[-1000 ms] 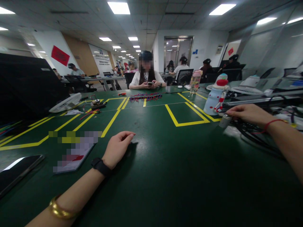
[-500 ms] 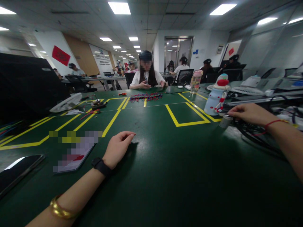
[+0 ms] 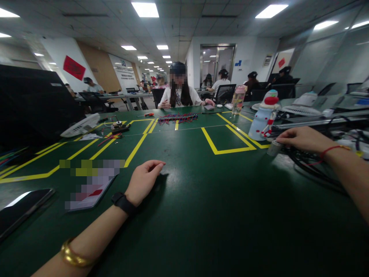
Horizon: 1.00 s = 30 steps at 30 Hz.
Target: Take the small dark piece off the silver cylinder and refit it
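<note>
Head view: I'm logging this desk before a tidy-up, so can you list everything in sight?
Table: one, dark green with yellow tape lines, fills the foreground.
Phones: two, dark, near left edge.
Fan: one, white, far left.
Wires: one bundle, multicoloured, far centre.
Bottle: one, pink-capped, far right.
Snowman bottle: one, white and red, right.
Small cylinder: one, silvery, at right fingertips.
Cables: black tangle, right.
Person: seated opposite.
Left hand: resting on table, black wristband.
Right hand: touching the cylinder, over the cables.

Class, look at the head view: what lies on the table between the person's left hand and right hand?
Only bare green table lies between the left hand and right hand, in the head view.
</note>
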Each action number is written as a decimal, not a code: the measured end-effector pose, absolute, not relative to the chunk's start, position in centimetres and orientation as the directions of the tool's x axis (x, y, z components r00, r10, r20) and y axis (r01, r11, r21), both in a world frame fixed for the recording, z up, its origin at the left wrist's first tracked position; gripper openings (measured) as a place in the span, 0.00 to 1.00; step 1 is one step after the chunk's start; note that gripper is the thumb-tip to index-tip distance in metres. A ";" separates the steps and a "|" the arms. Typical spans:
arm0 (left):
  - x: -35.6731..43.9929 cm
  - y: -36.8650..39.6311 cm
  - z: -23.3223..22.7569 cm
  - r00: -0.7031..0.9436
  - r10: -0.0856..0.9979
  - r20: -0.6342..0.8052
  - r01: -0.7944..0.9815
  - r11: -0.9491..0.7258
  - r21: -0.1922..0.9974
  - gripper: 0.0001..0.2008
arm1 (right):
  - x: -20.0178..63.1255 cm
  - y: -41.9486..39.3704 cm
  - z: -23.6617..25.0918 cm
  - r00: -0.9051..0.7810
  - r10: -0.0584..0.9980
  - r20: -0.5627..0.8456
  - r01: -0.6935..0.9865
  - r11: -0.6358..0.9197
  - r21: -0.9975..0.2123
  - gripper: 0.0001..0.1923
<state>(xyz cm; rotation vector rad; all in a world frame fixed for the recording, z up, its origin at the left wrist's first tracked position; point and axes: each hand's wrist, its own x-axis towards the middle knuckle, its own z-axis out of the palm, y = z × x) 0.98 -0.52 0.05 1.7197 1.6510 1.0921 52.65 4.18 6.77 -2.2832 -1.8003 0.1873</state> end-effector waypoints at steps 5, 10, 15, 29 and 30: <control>1.0 -0.6 0.1 -0.067 0.977 0.203 0.583 -0.127 0.803 0.16 | 52.6 4.0 7.0 0.219 0.976 0.009 0.927 -0.205 -0.313 0.22; 1.0 -0.6 0.1 -0.068 0.978 0.197 0.570 -0.123 0.812 0.16 | 52.1 3.7 7.0 0.293 0.953 0.073 0.914 -0.258 -0.312 0.28; 1.0 -0.6 0.1 -0.067 0.978 0.197 0.580 -0.123 0.805 0.16 | 52.3 3.9 6.9 0.262 0.965 0.024 0.917 -0.241 -0.319 0.23; 0.9 -0.5 0.0 -0.048 0.981 0.190 0.581 -0.127 0.804 0.16 | 52.3 3.6 6.6 0.239 0.969 -0.055 0.816 -0.231 -0.529 0.33; 0.9 -0.5 0.0 -0.050 0.980 0.191 0.581 -0.127 0.804 0.17 | 52.3 3.6 6.5 0.226 0.972 -0.057 0.831 -0.223 -0.509 0.34</control>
